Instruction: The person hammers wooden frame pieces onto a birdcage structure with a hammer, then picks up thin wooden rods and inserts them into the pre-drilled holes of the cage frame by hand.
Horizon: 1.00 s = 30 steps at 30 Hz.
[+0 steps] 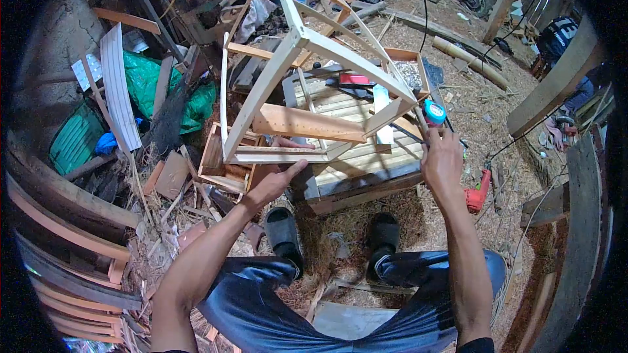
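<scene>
A pale wooden frame (265, 95) of narrow bars joined at corners stands tilted over a low slatted bench (333, 180). My left hand (278, 180) is closed around its lower left rail, thumb in front and fingers partly hidden behind. At the frame's right corner, my right hand (441, 157) is closed on a thin bar of it; the fingertips are partly hidden. A wooden board with a row of small holes (307, 124) spans the frame's lower part. Just beyond my right hand is a round blue-lidded container (434, 112).
A red power tool (478, 193) lies on the shavings-covered ground at right. Left of the bench is an open wooden box (226, 157). Green sheeting (147, 85) and scrap wood lie farther left. A person in dark clothing (559, 39) is at far right.
</scene>
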Each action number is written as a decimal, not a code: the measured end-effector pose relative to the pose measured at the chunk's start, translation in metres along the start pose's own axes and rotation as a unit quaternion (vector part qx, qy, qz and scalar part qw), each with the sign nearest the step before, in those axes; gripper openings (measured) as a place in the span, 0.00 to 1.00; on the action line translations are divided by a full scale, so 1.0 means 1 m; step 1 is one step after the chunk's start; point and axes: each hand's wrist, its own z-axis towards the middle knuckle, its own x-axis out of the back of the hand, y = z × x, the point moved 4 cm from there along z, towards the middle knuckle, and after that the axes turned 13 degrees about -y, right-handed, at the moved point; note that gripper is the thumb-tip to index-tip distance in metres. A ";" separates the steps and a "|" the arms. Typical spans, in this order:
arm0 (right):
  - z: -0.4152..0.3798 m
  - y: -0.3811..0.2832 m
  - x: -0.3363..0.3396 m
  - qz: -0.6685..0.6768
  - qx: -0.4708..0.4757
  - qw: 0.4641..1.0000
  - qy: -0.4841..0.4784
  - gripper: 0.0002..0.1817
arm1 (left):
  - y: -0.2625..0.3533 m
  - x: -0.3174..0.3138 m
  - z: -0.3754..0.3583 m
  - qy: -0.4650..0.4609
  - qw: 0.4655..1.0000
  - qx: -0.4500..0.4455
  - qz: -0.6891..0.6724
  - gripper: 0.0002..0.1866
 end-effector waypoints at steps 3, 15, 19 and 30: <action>-0.014 -0.025 -0.018 0.204 0.036 0.970 -0.125 0.12 | 0.019 -0.002 -0.009 -0.012 0.992 0.126 -0.010 0.16; -0.046 -0.140 -0.076 0.329 0.028 0.919 -0.217 0.20 | -0.008 -0.002 -0.005 -0.009 0.999 -0.033 -0.023 0.16; -0.033 -0.142 -0.075 0.296 0.010 0.902 -0.316 0.35 | -0.011 -0.001 -0.006 -0.009 1.000 0.003 -0.005 0.18; -0.033 -0.142 -0.079 0.288 0.059 0.910 -0.293 0.39 | -0.017 -0.001 -0.006 0.005 1.000 0.004 -0.023 0.21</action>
